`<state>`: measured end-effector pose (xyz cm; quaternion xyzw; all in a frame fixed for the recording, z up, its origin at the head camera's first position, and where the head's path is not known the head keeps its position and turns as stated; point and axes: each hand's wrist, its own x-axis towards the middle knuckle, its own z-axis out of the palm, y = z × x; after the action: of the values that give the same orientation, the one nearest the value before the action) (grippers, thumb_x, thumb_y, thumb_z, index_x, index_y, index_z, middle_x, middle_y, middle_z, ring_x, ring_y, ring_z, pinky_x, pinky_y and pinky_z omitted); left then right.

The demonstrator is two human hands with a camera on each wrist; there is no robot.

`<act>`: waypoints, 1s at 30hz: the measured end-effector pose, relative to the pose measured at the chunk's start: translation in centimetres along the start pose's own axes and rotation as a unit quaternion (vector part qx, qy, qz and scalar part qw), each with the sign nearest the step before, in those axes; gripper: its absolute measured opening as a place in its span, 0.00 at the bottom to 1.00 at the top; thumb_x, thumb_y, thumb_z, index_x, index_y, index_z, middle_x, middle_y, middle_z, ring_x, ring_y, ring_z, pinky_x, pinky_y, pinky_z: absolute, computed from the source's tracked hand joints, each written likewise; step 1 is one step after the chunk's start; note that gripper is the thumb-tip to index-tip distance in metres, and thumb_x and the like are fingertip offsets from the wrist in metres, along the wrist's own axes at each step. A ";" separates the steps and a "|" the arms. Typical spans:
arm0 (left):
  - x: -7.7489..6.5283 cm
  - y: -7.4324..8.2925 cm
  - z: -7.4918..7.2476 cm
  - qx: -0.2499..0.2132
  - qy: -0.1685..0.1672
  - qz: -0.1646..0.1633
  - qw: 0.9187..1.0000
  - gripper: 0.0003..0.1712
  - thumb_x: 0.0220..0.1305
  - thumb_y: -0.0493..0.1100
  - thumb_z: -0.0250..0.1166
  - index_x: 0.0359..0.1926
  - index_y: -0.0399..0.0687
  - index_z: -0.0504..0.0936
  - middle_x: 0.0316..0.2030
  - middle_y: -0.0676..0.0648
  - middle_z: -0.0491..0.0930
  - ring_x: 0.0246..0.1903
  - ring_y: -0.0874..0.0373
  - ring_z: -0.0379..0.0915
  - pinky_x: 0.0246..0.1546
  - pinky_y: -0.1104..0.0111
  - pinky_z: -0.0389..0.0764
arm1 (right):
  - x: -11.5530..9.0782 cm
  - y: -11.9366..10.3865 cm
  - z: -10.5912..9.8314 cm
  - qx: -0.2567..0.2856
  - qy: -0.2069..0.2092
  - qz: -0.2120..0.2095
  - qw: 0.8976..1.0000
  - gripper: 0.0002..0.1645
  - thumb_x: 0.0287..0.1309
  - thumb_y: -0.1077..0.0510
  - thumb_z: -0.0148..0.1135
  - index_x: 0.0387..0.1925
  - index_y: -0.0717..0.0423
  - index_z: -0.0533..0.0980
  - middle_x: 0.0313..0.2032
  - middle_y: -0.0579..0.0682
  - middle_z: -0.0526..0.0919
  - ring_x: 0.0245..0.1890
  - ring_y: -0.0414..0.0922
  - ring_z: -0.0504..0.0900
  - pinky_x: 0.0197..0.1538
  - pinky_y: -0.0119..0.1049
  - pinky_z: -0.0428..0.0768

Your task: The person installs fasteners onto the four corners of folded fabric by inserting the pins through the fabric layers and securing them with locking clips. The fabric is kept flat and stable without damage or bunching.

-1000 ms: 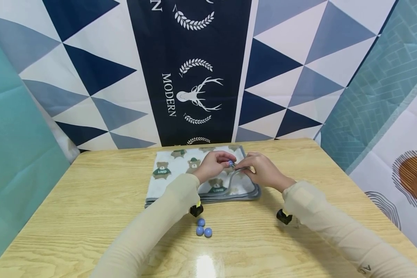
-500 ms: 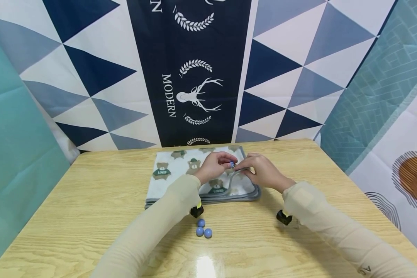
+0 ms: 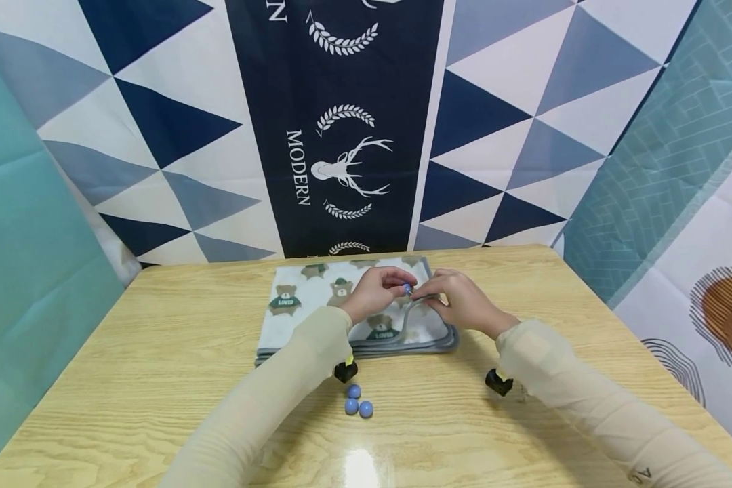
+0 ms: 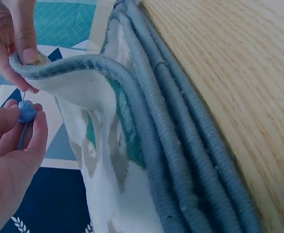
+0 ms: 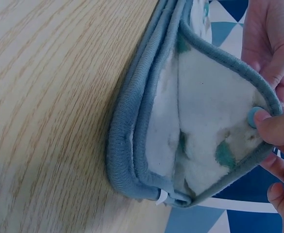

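A folded white blanket point(image 3: 305, 325) with bear prints and grey-blue edging lies on the table. My right hand point(image 3: 463, 301) pinches its near right corner and holds it raised. Under the right thumb, a pale blue round disc point(image 5: 253, 117) shows against the inner side of that corner. Close beside it, my left hand point(image 3: 375, 291) pinches a small blue round-headed pin point(image 4: 27, 111) between thumb and fingers. The pin's thin metal point stands up toward the lifted edging point(image 4: 78, 63) and the right fingertips.
Three blue round pieces point(image 3: 358, 401) sit grouped on the wooden table point(image 3: 158, 379), in front of the blanket. A black wrist camera point(image 3: 345, 371) hangs under the left sleeve, another point(image 3: 499, 381) under the right. Patterned cloth point(image 3: 348, 135) hangs behind the table.
The left hand with the pin has shifted very slightly right, closer to the raised corner. The right hand keeps its hold on the corner.
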<state>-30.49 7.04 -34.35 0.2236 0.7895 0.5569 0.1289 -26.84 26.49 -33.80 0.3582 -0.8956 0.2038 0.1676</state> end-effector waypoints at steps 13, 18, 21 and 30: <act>0.0 -0.4 0.0 -0.002 0.004 -0.004 1.000 0.12 0.66 0.33 0.59 0.48 0.43 0.83 0.49 0.42 0.84 0.49 0.53 0.81 0.48 0.68 0.81 | -0.1 0.0 0.2 0.002 -0.002 0.003 1.000 0.14 0.49 0.72 0.67 0.36 0.54 0.86 0.32 0.46 0.89 0.31 0.40 0.79 0.35 0.37 0.77; 0.0 -0.3 0.0 0.000 0.006 -0.002 1.000 0.12 0.66 0.33 0.58 0.48 0.43 0.83 0.49 0.43 0.84 0.49 0.53 0.81 0.47 0.69 0.81 | -0.1 0.0 0.1 0.005 -0.003 0.006 1.000 0.15 0.48 0.73 0.67 0.36 0.53 0.86 0.32 0.46 0.89 0.31 0.40 0.79 0.34 0.38 0.77; 0.0 -0.3 -0.1 0.003 0.010 -0.001 1.000 0.12 0.66 0.33 0.58 0.48 0.44 0.83 0.49 0.43 0.84 0.48 0.54 0.81 0.47 0.69 0.81 | -0.1 0.0 0.1 0.007 -0.004 0.007 1.000 0.15 0.49 0.72 0.67 0.36 0.53 0.86 0.32 0.46 0.89 0.32 0.41 0.79 0.34 0.40 0.77; 0.1 -0.4 0.0 0.005 0.007 -0.001 1.000 0.12 0.65 0.33 0.59 0.48 0.44 0.83 0.49 0.43 0.84 0.49 0.53 0.80 0.51 0.65 0.81 | -0.2 0.0 0.2 0.002 0.002 0.001 1.000 0.14 0.49 0.72 0.67 0.36 0.55 0.86 0.32 0.46 0.89 0.31 0.40 0.79 0.34 0.36 0.77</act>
<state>-30.63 6.98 -34.70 0.2189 0.7933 0.5547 0.1227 -26.78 26.50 -34.07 0.3577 -0.8950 0.2066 0.1684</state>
